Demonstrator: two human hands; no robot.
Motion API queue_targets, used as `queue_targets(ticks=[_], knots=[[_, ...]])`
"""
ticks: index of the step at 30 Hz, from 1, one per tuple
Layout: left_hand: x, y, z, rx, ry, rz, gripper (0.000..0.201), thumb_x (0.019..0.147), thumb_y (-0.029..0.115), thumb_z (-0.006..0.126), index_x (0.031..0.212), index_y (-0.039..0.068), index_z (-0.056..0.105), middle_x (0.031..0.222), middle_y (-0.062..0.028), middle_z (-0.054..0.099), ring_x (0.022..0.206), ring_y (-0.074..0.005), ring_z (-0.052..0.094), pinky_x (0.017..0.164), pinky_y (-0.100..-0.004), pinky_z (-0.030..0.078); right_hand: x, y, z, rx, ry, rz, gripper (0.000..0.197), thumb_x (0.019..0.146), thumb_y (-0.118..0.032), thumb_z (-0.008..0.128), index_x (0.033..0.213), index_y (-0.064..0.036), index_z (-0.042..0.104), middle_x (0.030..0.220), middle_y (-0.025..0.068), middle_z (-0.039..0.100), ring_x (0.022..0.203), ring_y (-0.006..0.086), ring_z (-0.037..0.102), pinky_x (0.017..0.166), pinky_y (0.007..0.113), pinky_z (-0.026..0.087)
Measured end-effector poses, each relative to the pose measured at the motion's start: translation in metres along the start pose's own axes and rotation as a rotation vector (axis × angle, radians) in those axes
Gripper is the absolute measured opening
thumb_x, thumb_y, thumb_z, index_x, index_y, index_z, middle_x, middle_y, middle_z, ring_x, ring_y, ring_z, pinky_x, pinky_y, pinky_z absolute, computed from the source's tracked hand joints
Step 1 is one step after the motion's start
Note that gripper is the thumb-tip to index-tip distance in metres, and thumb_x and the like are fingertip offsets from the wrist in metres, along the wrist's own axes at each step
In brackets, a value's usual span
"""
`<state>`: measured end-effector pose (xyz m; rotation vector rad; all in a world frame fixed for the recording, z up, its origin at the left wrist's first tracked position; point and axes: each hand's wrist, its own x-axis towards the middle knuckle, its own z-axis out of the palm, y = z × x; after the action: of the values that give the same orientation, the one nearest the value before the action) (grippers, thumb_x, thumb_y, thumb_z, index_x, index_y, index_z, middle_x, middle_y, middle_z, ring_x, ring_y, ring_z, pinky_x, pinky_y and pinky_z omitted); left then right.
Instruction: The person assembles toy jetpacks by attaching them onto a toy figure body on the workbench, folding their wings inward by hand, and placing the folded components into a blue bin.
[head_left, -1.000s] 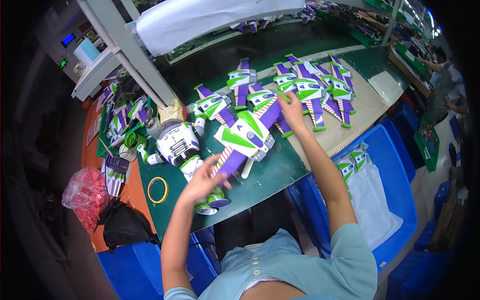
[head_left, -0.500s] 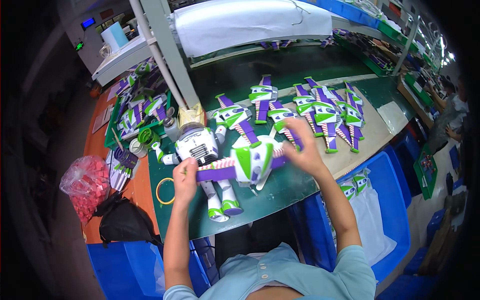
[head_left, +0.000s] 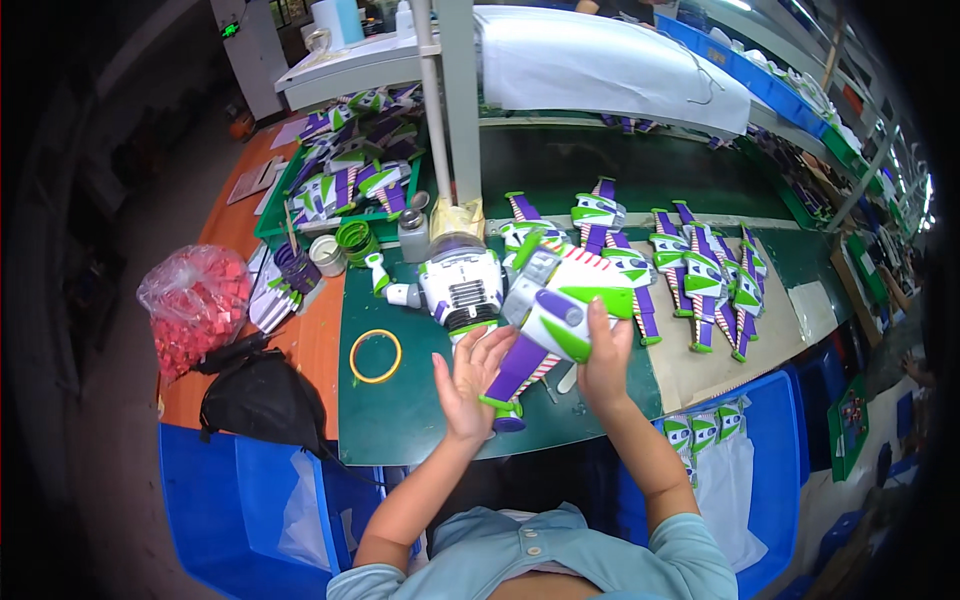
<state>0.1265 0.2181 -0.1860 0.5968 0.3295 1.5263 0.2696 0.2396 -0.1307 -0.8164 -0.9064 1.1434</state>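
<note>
Right hand (head_left: 606, 362): grip closed on one edge of the winged piece (head_left: 568, 306), thumb on top, probably to leave most of its face uncovered
Left hand (head_left: 468, 392): grip loose and open, palm up by the lower purple wing, perhaps for support; fingertip contact is unclear
Winged piece: tilted, raised over the worktop (head_left: 405, 415), partly in front of the toy figure (head_left: 464, 286)
Tan board (head_left: 683, 372): lies under several overlapping winged toys (head_left: 706, 278), likely to protect their finish
Tape ring (head_left: 398, 358): flat on the worktop, seemingly within left-hand reach
</note>
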Motion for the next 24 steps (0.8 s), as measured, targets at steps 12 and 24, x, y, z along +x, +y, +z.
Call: queue_targets(ticks=[12, 24], knots=[[0.074, 0.0, -0.073, 0.354, 0.553, 0.428, 0.033, 0.097, 0.025, 0.031, 0.115, 0.002, 0.047, 0.111, -0.0093, 0.046, 0.107, -0.0173, 0.045, 0.091, -0.0298, 0.038, 0.101, 0.085, 0.068, -0.965, -0.515, -0.524, 0.047, 0.078, -0.021, 0.062, 0.119, -0.0008, 0.051, 0.112, 0.0164, 0.055, 0.11, 0.0324, 0.047, 0.095, 0.039, 0.034], [0.092, 0.024, -0.119, 0.423, 0.334, -0.106, 0.042, 0.089, 0.03, 0.056, 0.121, 0.007, 0.04, 0.113, -0.0042, 0.053, 0.097, -0.0128, 0.055, 0.083, -0.0288, 0.046, 0.126, 0.108, 0.075, -1.166, -0.434, -0.656, 0.037, 0.084, -0.024, 0.051, 0.115, -0.0029, 0.055, 0.112, 0.0149, 0.057, 0.107, 0.0303, 0.05, 0.093, 0.04, 0.034]])
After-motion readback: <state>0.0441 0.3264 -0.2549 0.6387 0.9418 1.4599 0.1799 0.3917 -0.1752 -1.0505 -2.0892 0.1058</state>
